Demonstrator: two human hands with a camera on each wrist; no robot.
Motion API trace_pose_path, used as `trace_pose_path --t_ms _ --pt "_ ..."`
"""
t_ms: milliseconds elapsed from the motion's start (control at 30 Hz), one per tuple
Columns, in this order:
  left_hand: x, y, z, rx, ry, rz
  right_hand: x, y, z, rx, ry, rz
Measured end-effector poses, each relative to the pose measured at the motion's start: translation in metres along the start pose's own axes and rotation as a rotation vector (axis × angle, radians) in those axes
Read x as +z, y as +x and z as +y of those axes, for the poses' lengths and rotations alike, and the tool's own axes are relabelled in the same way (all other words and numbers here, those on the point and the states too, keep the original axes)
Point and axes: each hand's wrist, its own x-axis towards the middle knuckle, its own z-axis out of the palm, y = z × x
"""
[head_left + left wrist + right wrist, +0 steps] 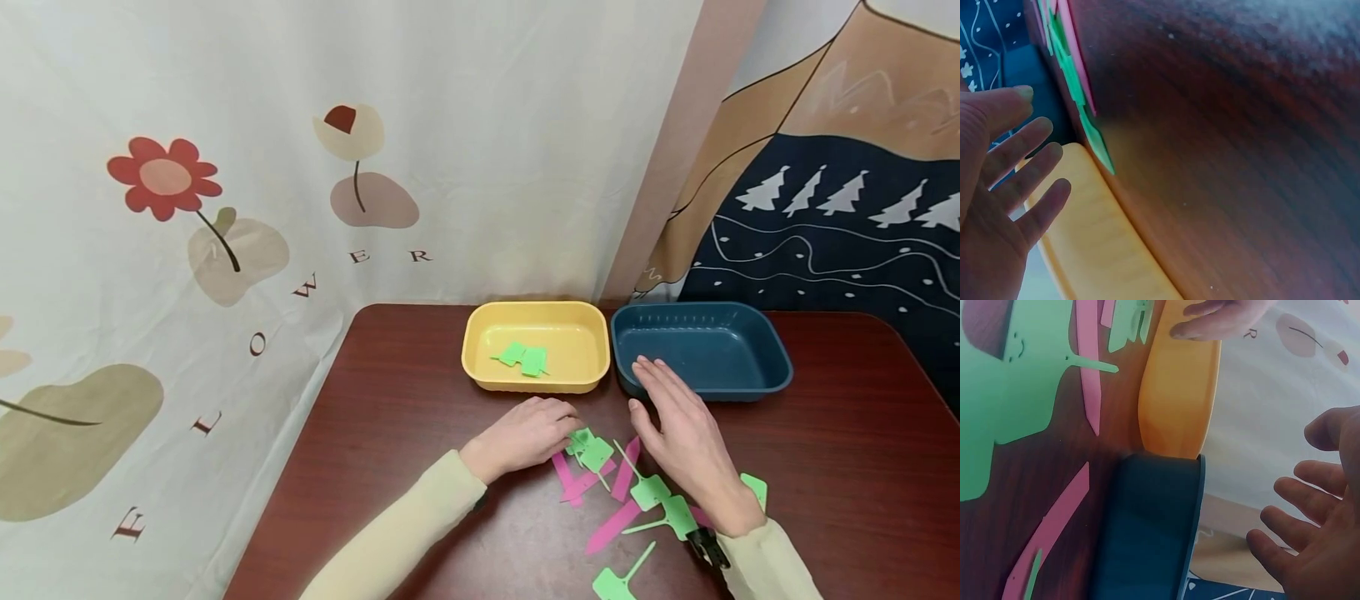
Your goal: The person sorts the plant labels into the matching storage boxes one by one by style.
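Note:
My left hand (528,435) is over the table in front of the yellow tray (536,387), its fingertips close to overlapping green plant labels (597,454). In the left wrist view its fingers (1035,159) are spread and hold nothing. My right hand (686,442) hovers before the blue tray (738,395) with fingers extended and nothing in them. Below it, green labels (651,492) with thin stems lie among pointed pink plant labels (611,527). Two green labels (533,362) lie inside the yellow tray. The right hand and wrist hide part of the pile.
Both trays stand side by side at the back of the dark red wooden table (360,417). A lone green label (615,585) lies near the front, another (754,490) beside the right wrist. Behind the table hangs a printed curtain (487,167).

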Motion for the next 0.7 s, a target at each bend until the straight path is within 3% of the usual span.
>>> trace_pose_path --t_ms 367,700 --pt "0.014 0.007 0.001 0.033 0.162 -0.042 0.0 -0.002 0.001 0.001 0.002 -0.004" --pt "0.012 0.011 0.002 0.053 0.242 -0.075 0.002 -0.003 0.003 -0.014 -0.001 0.015"
